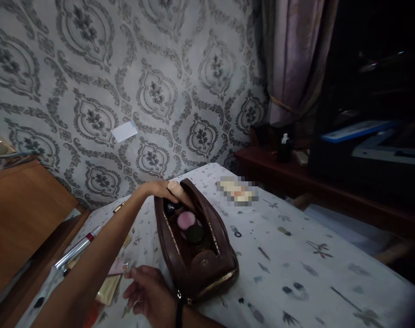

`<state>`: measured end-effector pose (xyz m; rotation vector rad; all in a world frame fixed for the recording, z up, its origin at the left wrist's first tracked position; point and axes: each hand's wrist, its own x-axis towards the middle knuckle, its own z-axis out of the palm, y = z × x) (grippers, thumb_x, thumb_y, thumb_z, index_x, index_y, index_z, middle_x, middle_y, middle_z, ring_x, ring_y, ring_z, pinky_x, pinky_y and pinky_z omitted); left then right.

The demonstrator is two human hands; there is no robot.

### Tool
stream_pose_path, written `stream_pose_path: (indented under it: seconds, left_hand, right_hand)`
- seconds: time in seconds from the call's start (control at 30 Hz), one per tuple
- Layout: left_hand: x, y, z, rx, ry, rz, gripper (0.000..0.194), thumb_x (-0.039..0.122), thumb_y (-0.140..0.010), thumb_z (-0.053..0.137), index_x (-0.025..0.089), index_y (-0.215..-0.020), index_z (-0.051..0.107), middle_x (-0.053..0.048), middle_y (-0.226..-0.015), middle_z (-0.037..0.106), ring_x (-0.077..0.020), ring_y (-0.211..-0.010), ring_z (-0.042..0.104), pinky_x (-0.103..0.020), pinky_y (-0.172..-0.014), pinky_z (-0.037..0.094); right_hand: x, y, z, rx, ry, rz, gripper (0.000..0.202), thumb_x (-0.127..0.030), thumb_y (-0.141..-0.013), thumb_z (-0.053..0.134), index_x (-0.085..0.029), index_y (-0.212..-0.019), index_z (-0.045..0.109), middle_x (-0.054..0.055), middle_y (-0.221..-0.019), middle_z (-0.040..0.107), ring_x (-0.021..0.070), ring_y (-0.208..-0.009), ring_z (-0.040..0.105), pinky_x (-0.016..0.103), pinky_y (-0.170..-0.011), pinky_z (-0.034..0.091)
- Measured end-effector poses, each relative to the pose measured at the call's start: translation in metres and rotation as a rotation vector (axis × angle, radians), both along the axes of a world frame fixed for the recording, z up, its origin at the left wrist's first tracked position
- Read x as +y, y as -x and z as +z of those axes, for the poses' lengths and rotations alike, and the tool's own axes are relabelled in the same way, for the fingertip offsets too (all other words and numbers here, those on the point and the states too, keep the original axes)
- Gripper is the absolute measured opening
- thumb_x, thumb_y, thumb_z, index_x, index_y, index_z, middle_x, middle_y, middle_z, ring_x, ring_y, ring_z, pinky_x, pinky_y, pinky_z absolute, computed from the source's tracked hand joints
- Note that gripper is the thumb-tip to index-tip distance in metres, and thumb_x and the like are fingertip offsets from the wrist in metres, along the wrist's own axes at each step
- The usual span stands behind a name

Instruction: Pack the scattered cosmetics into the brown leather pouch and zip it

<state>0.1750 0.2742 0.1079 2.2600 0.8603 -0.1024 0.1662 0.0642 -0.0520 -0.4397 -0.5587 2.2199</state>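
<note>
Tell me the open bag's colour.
Dark brown; the bag shows best in the head view.

Patterned wallpaper [156, 93] bears 1 white card [124, 131] left of a tied curtain [291, 59].

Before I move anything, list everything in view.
Bag: 1, brown, on cloth
Cylinder: 1, beige, bag's opening
Discs: at least 2, pink and dark, in bag
Long tube: 1, silver, cloth's left
Small tube: 1, pink, cloth's left
Packet: 1, yellowish, below small tube
Pixelated item: 1, yellowish, right of bag
Cloth: 1, white, under bag
Wallpaper: 1, grey, behind
Card: 1, white, on wallpaper
Curtain: 1, mauve, upper right
Desk: 1, dark red, right
Cabinet: 1, brown, left
Left hand: 1, bag's opening
Right hand: 1, by small tube
</note>
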Motion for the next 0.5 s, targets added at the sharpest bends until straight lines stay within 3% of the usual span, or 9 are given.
stream_pose_path:
  seconds: [0.33, 0.5]
  left_hand:
    - [-0.003, -0.002, -0.001, 0.020, -0.066, 0.022, 0.045, 0.037, -0.060, 0.082, 0.018, -0.100, 0.073, -0.001, -0.091, 0.076, -0.0210, -0.093, 0.066, -0.028, -0.085, 0.051]
    - [-0.012, 0.006, 0.010, 0.018, -0.163, 0.094, 0.039, 0.035, -0.063, 0.081, 0.014, -0.095, 0.072, 0.000, -0.082, 0.074, -0.0205, -0.087, 0.064, -0.026, -0.080, 0.049]
  right_hand:
    - [-0.002, 0.000, 0.002, -0.014, 0.003, -0.001, 0.070, -0.070, -0.044, 0.080, -0.016, -0.084, 0.059, -0.002, -0.057, 0.064, 0.0066, -0.042, 0.049, 0.020, -0.042, 0.023]
    - [-0.003, -0.003, 0.004, 0.009, 0.006, -0.018, 0.067, -0.066, -0.048, 0.081, -0.015, -0.085, 0.059, -0.001, -0.058, 0.064, 0.0062, -0.043, 0.050, 0.020, -0.043, 0.024]
